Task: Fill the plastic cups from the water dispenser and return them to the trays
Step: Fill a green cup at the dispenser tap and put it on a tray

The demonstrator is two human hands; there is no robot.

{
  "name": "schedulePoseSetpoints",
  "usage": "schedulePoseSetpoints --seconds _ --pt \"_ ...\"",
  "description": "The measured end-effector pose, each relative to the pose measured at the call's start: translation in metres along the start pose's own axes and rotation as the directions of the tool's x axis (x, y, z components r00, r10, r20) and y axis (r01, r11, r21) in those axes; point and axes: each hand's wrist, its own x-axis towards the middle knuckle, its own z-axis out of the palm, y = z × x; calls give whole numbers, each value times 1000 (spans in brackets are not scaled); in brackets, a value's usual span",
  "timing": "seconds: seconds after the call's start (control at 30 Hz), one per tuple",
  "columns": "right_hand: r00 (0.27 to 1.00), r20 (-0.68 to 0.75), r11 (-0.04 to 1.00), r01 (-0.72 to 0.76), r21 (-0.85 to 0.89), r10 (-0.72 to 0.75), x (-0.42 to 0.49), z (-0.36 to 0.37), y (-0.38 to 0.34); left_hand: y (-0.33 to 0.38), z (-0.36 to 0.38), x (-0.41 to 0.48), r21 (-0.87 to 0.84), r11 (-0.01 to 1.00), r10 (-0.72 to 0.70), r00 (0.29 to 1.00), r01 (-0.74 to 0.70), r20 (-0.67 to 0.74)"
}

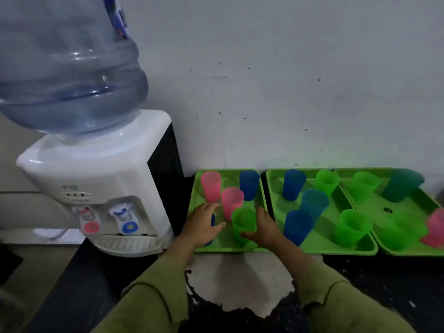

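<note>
- Plastic cups, translucent and coloured, stand in three green plastic trays set side by side on a dark bench (101,272) whose top is worn to a pale patch at the near edge.
- Nearest are two olive-green sleeves (153,301), reaching forward into the left green tray (263,200).
- The right hand (263,227) is wrapped round the side of a green plastic cup (242,224) at the front of that tray, its fingers (247,235) curled against the cup wall and grasping it.
- The left hand (204,224) lies just beside that cup with fingers spread and released, covering most of a blue cup (212,219) of which only a sliver shows; whether it touches that cup cannot be told.
- Behind the hands stand two pink plastic cups (231,203) close together, and a blue plastic cup (249,185) in the far right corner.
- The middle green tray (360,248) holds three blue cups (298,227) and two green ones, all upright.
- The right green tray (408,207) holds green cups, a dark teal cup (401,185) and a pink cup (434,229) at the picture's edge.
- Left of the trays stands a white tabletop water dispenser (96,179) with a red tap (91,227), a blue tap (129,227) and an empty drip grille.
- A large clear blue water bottle (67,68) sits inverted on top, against a grey wall (288,80).
</note>
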Motion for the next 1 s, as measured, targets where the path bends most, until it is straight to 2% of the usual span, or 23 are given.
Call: schedulePoseSetpoints --seconds 0.2,0.4,0.53,0.77,1.0 --pt "999 -23 999 -21 42 22 19 14 6 -7 10 4 8 1000 1 999 -1 -36" --pt "994 -107 991 5 133 10 17 21 7 -16 11 -4 2 1000 27 999 -27 -47" --pt "987 -160 984 31 174 -2 8 19 0 -16 5 -10 -2 998 54 993 -55 -105" --pt "948 -308 962 151 225 -77 -20 20 -33 -28 -9 -38 -60 994 80 970 -96 -228" --pt "918 -385 939 214 269 -99 -57 53 -86 -76 -33 -88 -100 988 80 944 -118 -320"
